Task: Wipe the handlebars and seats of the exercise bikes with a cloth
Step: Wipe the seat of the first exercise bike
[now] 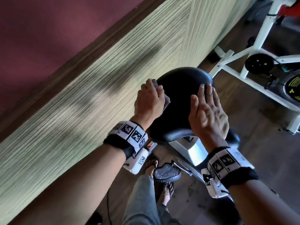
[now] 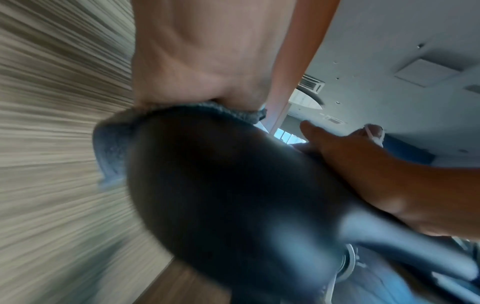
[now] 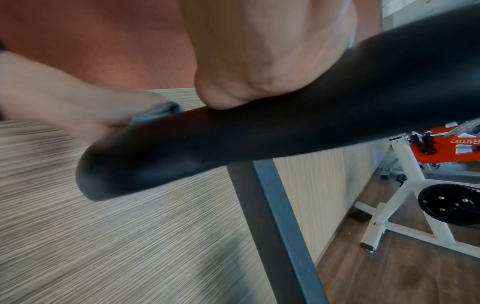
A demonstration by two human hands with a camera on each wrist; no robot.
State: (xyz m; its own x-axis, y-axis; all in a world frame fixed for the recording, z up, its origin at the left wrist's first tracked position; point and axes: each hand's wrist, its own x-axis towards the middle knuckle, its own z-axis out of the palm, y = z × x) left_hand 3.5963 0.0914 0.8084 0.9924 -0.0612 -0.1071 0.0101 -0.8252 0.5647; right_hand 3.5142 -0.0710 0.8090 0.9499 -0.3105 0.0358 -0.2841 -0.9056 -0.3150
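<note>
Left hand (image 1: 150,99) presses cloth (image 2: 111,152) on seat (image 1: 180,101); right hand (image 1: 208,112) flat

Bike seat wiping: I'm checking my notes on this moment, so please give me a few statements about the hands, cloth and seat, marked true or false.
1. The left hand presses a grey cloth on the black seat. True.
2. The right hand holds the cloth. False: it lies flat on the seat, fingers straight, without a cloth.
3. Both hands are on the handlebars. False: both are on the seat.
4. A white-framed bike stands farther back. True.
</note>
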